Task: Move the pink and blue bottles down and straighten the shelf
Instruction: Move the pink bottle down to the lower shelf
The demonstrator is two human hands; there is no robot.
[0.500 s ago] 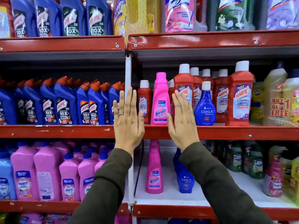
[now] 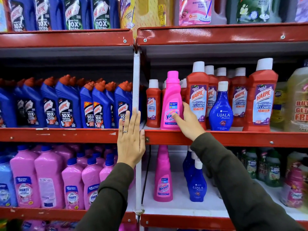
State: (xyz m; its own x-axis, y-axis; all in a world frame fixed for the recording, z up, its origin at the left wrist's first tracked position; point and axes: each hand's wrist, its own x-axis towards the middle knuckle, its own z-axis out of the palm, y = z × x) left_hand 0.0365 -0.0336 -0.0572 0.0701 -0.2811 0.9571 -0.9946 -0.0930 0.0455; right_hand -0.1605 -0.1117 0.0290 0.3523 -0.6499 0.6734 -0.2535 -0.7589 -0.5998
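Now we have our right hand (image 2: 187, 124) just at the right flank of the upright pink bottle (image 2: 171, 104), fingers curling onto its label but not closed, while our left hand (image 2: 130, 140) lies flat and spread, farther left of it.

One head cam only, worn at approx middle-shelf height, facing fwd straight at red shop shelving (image 2: 216, 138) from close range; wide-angle bends edges; no 2nd view to overlap.
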